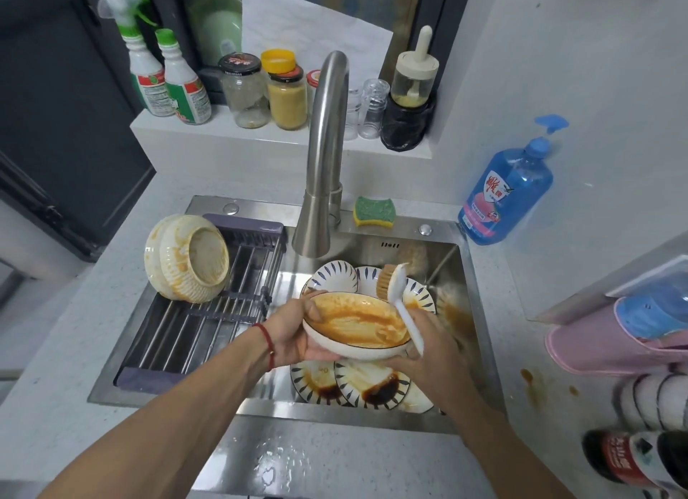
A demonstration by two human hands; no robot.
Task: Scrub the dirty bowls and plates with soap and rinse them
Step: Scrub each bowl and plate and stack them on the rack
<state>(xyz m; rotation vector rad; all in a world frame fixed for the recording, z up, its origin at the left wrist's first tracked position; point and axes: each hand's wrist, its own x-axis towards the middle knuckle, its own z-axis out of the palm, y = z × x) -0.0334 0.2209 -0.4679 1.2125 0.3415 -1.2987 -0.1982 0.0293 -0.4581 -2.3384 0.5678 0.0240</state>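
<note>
Your two forearms are reaching in from the bottom edge over the wet steel lip of the sink (260, 416). Left wrist is wearing a red cord bracelet (268, 344).

Your left hand (294, 331) is gripping the sauce-smeared bowl (357, 327) at its left rim: thumb is hooking over the rim onto the inside, fingers are curling underneath. You are holding the bowl above the sink basin, tilted slightly toward you, orange-brown residue coating its inside.

Your right hand (428, 353) is supporting the bowl's right underside while also holding the white-handled dish brush (398, 297). Handle is running up from your fingers across the bowl's right rim; bristle head is sitting past the far rim, above the plates, not touching the sauce. Exact finger placement on the handle: cannot tell, partly hidden by the bowl.

Below the bowl, patterned plates (372, 387) with dark sauce are lying stacked in the basin near your wrists; more patterned dishes (335, 279) are leaning at the far side, under the faucet (324, 156). No water is visibly running.

Left of the basin, a drying rack (208, 312) is spanning the sink, and a stained cream bowl (186, 260) is lying on its side at the rack's far end.

A green-and-yellow sponge (373, 212) is resting on the sink's back ledge, just right of the faucet base. A blue soap pump bottle (506, 189) is standing on the counter well right of it. Jars and spray bottles (163, 78) are lining the shelf behind.
</note>
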